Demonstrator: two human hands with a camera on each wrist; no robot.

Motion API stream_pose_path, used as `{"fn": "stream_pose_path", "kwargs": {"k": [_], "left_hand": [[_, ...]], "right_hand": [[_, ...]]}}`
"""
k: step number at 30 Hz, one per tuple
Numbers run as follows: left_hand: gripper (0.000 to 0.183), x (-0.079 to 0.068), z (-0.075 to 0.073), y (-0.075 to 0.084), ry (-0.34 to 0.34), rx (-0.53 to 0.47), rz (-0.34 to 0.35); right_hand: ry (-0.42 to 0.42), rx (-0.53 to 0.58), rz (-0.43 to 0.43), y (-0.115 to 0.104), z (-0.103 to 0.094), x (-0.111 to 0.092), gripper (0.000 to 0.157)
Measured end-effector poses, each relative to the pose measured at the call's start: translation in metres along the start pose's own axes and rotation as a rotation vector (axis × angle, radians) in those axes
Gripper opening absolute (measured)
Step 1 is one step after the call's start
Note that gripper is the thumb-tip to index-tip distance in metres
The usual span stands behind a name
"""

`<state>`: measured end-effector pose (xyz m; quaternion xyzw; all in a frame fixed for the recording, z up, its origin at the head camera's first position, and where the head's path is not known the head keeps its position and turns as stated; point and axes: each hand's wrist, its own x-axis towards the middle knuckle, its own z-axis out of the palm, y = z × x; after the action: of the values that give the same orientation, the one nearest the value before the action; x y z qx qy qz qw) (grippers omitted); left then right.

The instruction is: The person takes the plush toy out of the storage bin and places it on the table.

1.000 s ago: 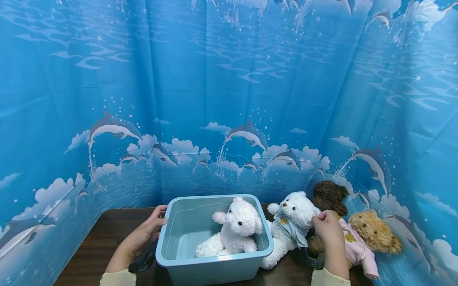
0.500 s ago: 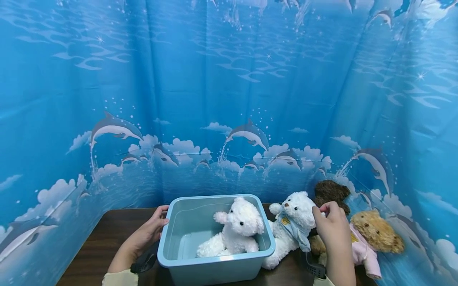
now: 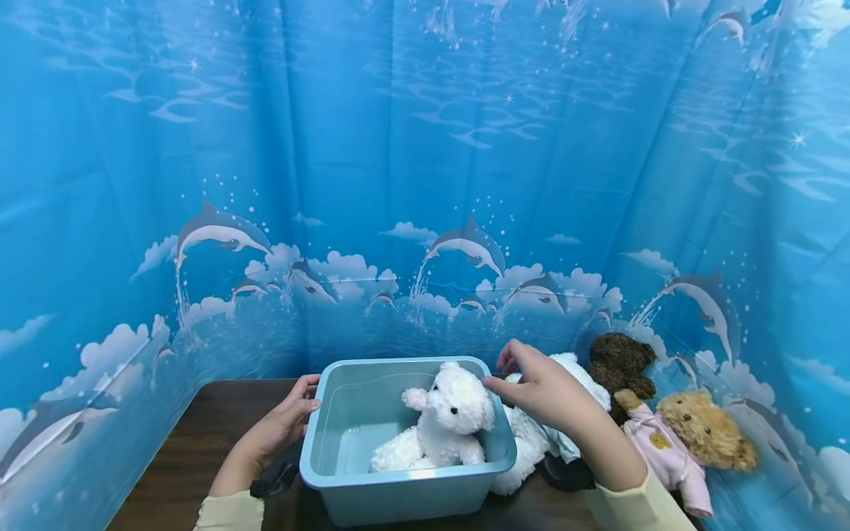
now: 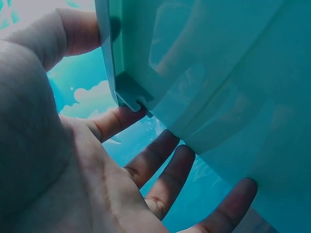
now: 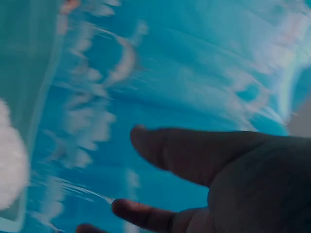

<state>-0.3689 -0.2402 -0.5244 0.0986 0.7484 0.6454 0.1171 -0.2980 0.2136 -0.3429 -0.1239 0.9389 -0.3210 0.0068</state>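
In the head view, a light blue plastic bin [image 3: 398, 488] stands on the dark table, with a white plush toy [image 3: 458, 409] sitting inside. My left hand [image 3: 277, 431] holds the bin's left side. The left wrist view has the thumb at the rim [image 4: 108, 53] and the fingertips against the outer wall. Over at the right rim hovers my right hand [image 3: 541, 387], fingers spread and holding nothing; it partly hides a white plush bear [image 3: 521, 442] leaning beside the bin. The right wrist view shows a gap between thumb and fingers.
Right of the white bear lie a dark brown plush toy [image 3: 620, 361] and a tan teddy bear [image 3: 704, 428] in pink clothes. A blue dolphin-print curtain [image 3: 425, 184] closes off the back and sides. Bare table top [image 3: 179, 442] shows at the left.
My right hand has left the white bear's head and moved left to the bin's right rim, now covering the bear's face. The left hand has stayed on the bin.
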Motion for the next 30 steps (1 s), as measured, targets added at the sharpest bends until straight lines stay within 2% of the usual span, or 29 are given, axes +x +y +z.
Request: {"fn": "stream_pose_path", "kwargs": {"k": [5, 11, 14, 20, 23, 27, 30], "left_hand": [[0.065, 0.000, -0.004, 0.007, -0.004, 0.011, 0.008], [0.065, 0.000, -0.006, 0.007, -0.002, 0.008, 0.020], [0.064, 0.000, -0.005, 0.004, -0.006, 0.004, 0.017], [0.064, 0.001, -0.002, 0.000, -0.007, -0.005, 0.016], [0.064, -0.001, 0.000, -0.001, -0.013, -0.009, 0.008], [0.064, -0.002, 0.000, 0.000, -0.019, -0.011, 0.005], [0.064, -0.001, 0.000, 0.000, -0.019, -0.014, 0.003]], "right_hand": [[-0.122, -0.089, 0.010, -0.009, 0.018, 0.040, 0.052], [-0.249, -0.142, 0.069, -0.006, 0.043, 0.073, 0.084], [-0.280, -0.188, 0.092, -0.001, 0.053, 0.080, 0.094], [-0.290, -0.248, 0.132, 0.005, 0.066, 0.087, 0.100], [-0.305, -0.283, 0.142, 0.007, 0.070, 0.088, 0.113], [-0.342, -0.331, 0.135, 0.009, 0.075, 0.089, 0.129], [-0.350, -0.367, 0.105, 0.009, 0.075, 0.090, 0.128]]}}
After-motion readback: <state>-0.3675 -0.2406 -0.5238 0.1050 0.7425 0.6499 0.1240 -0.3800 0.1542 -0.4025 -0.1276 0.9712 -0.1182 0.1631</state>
